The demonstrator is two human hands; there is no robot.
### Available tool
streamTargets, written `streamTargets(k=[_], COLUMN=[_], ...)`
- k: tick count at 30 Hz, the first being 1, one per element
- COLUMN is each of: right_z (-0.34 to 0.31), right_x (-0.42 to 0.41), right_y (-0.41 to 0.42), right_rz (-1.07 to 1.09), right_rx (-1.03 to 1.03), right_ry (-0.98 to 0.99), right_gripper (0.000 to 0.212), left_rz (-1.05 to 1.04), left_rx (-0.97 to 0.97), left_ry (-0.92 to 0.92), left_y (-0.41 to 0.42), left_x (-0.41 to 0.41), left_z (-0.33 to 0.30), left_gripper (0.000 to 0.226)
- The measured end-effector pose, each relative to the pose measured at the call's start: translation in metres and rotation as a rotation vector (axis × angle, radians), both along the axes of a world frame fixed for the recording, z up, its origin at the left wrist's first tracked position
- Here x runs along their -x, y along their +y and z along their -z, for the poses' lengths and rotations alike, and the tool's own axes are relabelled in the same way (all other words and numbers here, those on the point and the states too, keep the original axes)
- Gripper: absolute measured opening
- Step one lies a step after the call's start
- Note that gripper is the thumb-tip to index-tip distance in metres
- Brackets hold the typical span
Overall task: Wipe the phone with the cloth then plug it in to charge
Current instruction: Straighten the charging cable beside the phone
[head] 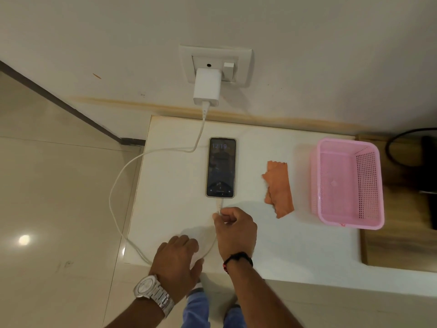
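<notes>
— 2 hands are nearest me. My left hand (178,254) lies low over the near edge of the white table (295,245), fingers loosely spread and flat, holding nothing. A metal watch (151,292) sits on that wrist.

— And the other?

— My right hand (234,229) is just beyond it, fingers curled, thumb and forefinger pinching the white cable (113,185) close behind its plug. A black band (237,258) is on that wrist.

— Where is the phone?

— The phone (221,168) lies flat on the table, face up, straight ahead of my right hand. Its screen is lit and reads 12:19. The cable's plug meets its near short edge; I cannot tell if it is fully seated.

— The cloth?

— 1 orange cloth (279,189) lies crumpled on the table to the right of the phone, apart from it and untouched. Further right stands a pink basket (350,218), with nothing visible inside.

— Where does the cable run?

— From my fingers it passes toward my left hand, loops off the table's left edge over the tiled floor (59,185), then returns across the far side of the table and rises to the white charger (207,89). That is plugged into the wall socket (215,65), with a switch (229,67) beside it.
</notes>
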State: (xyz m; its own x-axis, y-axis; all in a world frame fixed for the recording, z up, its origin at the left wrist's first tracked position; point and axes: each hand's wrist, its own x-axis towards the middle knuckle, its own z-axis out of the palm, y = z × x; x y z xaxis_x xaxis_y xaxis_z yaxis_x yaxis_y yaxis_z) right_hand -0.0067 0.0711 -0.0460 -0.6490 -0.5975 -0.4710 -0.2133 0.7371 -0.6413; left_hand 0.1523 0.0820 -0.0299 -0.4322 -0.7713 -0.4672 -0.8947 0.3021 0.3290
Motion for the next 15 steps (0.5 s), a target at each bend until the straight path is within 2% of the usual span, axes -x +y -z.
streamTargets(k=[7,11,15], right_z=[-0.011,-0.028,-0.034], right_x=[0.009,0.040,0.086], right_y=[0.005,0.018,0.030], right_rz=[-0.028,0.081,0.266], right_rx=[0.019,0.113,0.115], right_ry=[0.008,0.086,0.163], right_gripper=[0.024,0.014,0.013], left_rz=[-0.109,-0.229,-0.271], left_rx=[0.043,0.051,-0.016], left_ry=[0.081,0.265,0.490], left_y=[-0.004,-0.013,-0.024], left_x=[0.008,0.029,0.077], left_z=[-0.008,-0.027,-0.043], left_gripper=[0.018,0.013,0.003])
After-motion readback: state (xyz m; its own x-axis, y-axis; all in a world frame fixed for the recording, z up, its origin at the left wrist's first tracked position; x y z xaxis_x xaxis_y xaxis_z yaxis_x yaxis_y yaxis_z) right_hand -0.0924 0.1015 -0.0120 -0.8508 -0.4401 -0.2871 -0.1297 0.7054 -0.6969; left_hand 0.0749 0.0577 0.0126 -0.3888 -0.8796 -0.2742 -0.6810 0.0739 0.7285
